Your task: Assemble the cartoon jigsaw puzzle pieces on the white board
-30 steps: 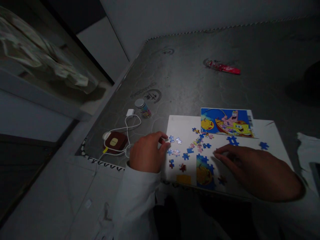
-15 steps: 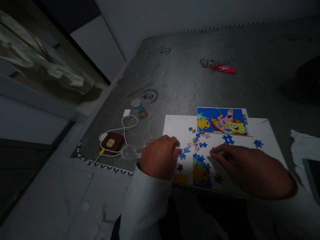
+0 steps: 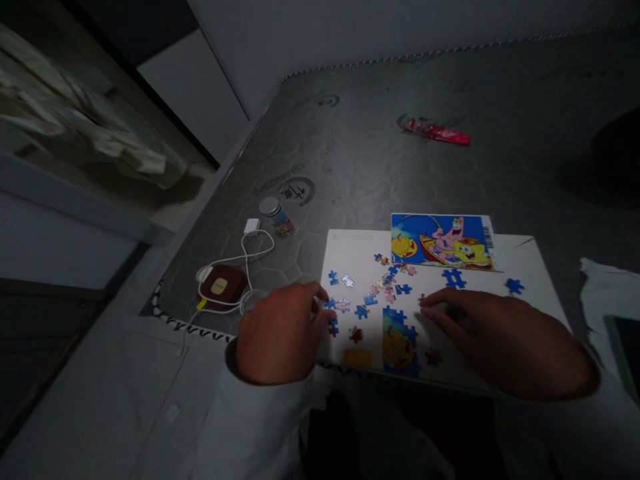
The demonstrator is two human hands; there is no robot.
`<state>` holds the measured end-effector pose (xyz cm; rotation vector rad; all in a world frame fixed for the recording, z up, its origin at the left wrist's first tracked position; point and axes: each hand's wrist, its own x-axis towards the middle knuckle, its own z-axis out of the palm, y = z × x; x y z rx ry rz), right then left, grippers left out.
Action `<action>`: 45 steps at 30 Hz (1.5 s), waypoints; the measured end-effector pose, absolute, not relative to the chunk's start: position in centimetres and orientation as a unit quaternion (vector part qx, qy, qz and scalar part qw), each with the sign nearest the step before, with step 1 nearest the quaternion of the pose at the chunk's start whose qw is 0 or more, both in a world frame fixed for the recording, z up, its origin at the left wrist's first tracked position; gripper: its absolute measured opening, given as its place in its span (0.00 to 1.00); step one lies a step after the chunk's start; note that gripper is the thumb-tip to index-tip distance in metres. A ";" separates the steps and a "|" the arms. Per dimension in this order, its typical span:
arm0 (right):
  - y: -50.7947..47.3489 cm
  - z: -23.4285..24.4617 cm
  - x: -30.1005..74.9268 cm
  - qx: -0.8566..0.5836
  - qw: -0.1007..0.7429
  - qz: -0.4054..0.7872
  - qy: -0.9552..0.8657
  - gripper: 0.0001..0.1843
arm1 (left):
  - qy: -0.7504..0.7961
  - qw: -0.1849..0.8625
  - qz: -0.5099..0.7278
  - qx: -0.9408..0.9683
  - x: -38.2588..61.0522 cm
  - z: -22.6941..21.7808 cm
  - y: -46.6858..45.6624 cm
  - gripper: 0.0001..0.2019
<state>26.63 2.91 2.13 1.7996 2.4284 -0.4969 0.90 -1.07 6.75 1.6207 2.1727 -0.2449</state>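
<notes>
My left hand hovers at the left edge of the white board, thumb and forefinger slightly apart beside a blue puzzle piece. Over the board's right part, my right hand pinches a small, mostly hidden puzzle piece. Between the hands lies a joined section of blue with a yellow round shape. Loose blue, pink and yellow pieces are scattered above it. A picture card with cartoon figures in a boat rests at the board's far edge.
Left of the board are a jar with a silver lid, a white cable with its plug and a dark red box. A red packet lies farther back. White paper and a dark flat device are at right.
My left hand has moved left, away from the middle pieces, uncovering several pieces at the board's left side. My right hand has stayed nearly still.
</notes>
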 end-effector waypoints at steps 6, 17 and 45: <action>3.0 2.1 27.0 0.559 0.005 -0.161 0.813 0.21 | 0.788 0.227 -0.133 0.557 0.1 6.6 -0.9 0.09; 3.1 1.7 27.6 0.549 -0.010 -0.167 0.819 0.23 | 0.772 0.276 -0.118 0.560 -0.3 6.7 -1.4 0.07; 4.0 2.9 30.6 0.602 0.025 -0.172 0.779 0.18 | 0.738 0.223 -0.094 0.630 2.0 5.8 -0.7 0.08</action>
